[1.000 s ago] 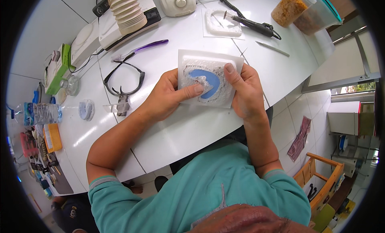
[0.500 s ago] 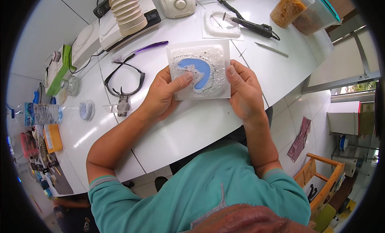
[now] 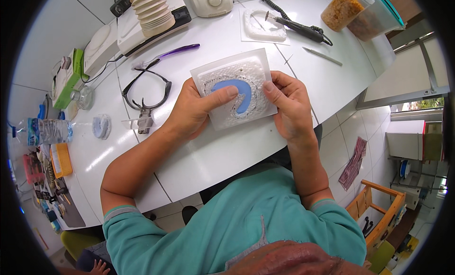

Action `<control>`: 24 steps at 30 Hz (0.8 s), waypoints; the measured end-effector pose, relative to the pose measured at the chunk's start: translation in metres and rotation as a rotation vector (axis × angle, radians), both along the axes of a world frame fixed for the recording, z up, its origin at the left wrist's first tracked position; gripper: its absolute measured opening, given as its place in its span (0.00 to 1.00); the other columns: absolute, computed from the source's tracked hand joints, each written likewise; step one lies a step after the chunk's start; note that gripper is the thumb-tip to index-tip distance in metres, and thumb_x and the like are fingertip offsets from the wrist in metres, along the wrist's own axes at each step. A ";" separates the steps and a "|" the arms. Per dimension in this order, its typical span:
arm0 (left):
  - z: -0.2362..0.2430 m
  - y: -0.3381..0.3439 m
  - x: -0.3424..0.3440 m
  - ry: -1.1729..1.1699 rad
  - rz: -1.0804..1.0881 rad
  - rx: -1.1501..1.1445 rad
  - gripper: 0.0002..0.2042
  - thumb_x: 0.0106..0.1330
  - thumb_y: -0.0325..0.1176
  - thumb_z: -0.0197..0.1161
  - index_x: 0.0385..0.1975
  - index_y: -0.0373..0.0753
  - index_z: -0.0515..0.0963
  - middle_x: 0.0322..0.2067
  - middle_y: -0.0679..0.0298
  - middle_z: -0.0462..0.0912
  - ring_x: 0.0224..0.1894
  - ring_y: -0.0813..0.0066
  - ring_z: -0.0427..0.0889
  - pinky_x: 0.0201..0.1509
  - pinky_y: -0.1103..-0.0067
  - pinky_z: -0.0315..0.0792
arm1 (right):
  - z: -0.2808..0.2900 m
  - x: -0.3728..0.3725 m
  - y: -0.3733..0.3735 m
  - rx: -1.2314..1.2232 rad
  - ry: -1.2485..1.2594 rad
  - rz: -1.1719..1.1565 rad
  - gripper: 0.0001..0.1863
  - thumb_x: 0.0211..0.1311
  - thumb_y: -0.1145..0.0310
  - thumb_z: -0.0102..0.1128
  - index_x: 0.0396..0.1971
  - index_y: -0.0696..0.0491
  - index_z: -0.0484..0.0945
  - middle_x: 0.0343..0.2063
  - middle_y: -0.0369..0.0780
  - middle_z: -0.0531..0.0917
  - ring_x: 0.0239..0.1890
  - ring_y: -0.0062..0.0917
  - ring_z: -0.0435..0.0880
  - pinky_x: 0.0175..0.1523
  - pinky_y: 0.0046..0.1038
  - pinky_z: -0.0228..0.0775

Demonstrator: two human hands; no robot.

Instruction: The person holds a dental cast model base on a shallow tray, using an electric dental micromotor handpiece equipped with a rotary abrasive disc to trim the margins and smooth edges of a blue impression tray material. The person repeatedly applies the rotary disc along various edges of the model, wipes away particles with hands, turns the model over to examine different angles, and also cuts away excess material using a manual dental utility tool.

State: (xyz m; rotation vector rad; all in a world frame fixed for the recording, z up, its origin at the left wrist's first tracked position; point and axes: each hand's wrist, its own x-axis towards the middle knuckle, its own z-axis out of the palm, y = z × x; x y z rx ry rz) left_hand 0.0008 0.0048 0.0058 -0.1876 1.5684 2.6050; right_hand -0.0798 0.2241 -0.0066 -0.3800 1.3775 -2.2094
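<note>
Between both hands is a square white translucent sheet with a bumpy white moulded middle, a blue horseshoe-shaped piece and a dark dotted outline around it. My left hand grips its left side, thumb lying across the blue piece and fingers mostly hidden underneath. My right hand is closed on the right edge, thumb on top. Beyond them lie black safety glasses with a clear attachment, a purple-handled brush and a thin metal tool. A smaller blue-and-white mould sits to the left.
A machine with a ribbed hose, a control box, a handpiece beside a white mould and food containers line the back. A bottle and tools stand left. Another person's hand shows lower left.
The sheet has shifted left and turned anticlockwise in my hands, and my left thumb has slid along the blue piece. The other person at lower left has moved, showing a hand and a green chair.
</note>
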 end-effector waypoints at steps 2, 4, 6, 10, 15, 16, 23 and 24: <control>0.000 0.000 0.000 -0.014 0.004 -0.001 0.22 0.71 0.29 0.77 0.62 0.30 0.81 0.55 0.53 0.90 0.55 0.65 0.90 0.64 0.66 0.85 | -0.002 -0.001 0.000 -0.005 -0.010 -0.005 0.18 0.78 0.71 0.68 0.57 0.68 0.83 0.45 0.45 0.92 0.45 0.21 0.89 0.58 0.24 0.80; -0.001 0.001 0.000 -0.031 0.012 -0.021 0.22 0.72 0.29 0.76 0.62 0.30 0.81 0.55 0.53 0.91 0.55 0.65 0.90 0.63 0.66 0.86 | -0.004 -0.002 0.002 -0.017 -0.021 -0.001 0.17 0.77 0.71 0.68 0.57 0.68 0.84 0.44 0.45 0.92 0.45 0.21 0.89 0.57 0.24 0.81; -0.001 0.000 0.000 -0.017 0.007 -0.029 0.22 0.72 0.29 0.76 0.63 0.30 0.81 0.55 0.53 0.90 0.55 0.65 0.90 0.63 0.66 0.85 | -0.002 -0.003 0.001 -0.028 -0.033 0.003 0.17 0.77 0.71 0.69 0.56 0.68 0.84 0.44 0.45 0.92 0.45 0.21 0.90 0.57 0.24 0.81; -0.003 -0.004 -0.002 -0.021 0.008 0.023 0.22 0.74 0.32 0.74 0.64 0.31 0.79 0.56 0.53 0.89 0.57 0.66 0.90 0.65 0.65 0.84 | 0.002 -0.003 0.000 -0.017 -0.073 -0.006 0.19 0.77 0.70 0.69 0.58 0.68 0.82 0.46 0.46 0.92 0.47 0.22 0.90 0.59 0.25 0.81; -0.006 -0.006 -0.005 -0.059 0.055 0.090 0.25 0.76 0.33 0.72 0.68 0.31 0.75 0.60 0.54 0.87 0.60 0.64 0.88 0.68 0.64 0.82 | 0.010 0.000 -0.001 -0.036 -0.096 0.041 0.22 0.77 0.70 0.68 0.62 0.69 0.78 0.50 0.48 0.90 0.49 0.25 0.90 0.61 0.29 0.81; -0.007 -0.005 -0.004 -0.070 0.062 0.092 0.26 0.77 0.33 0.72 0.70 0.31 0.74 0.61 0.54 0.86 0.61 0.64 0.87 0.70 0.63 0.81 | 0.009 0.000 -0.001 0.008 -0.070 0.050 0.23 0.77 0.70 0.68 0.63 0.70 0.78 0.50 0.49 0.90 0.50 0.26 0.90 0.62 0.30 0.81; -0.016 -0.011 -0.004 0.042 -0.072 0.106 0.28 0.74 0.27 0.73 0.72 0.33 0.72 0.65 0.55 0.84 0.67 0.65 0.83 0.75 0.65 0.77 | 0.003 -0.005 -0.001 -0.098 -0.069 -0.103 0.24 0.78 0.69 0.66 0.65 0.68 0.75 0.54 0.49 0.87 0.55 0.29 0.88 0.63 0.32 0.81; -0.016 -0.009 -0.004 0.033 -0.069 0.122 0.28 0.74 0.26 0.73 0.72 0.33 0.72 0.65 0.55 0.84 0.67 0.66 0.83 0.75 0.66 0.77 | 0.004 -0.005 0.001 -0.114 -0.104 -0.066 0.24 0.79 0.69 0.65 0.65 0.67 0.74 0.56 0.49 0.86 0.56 0.29 0.88 0.63 0.32 0.81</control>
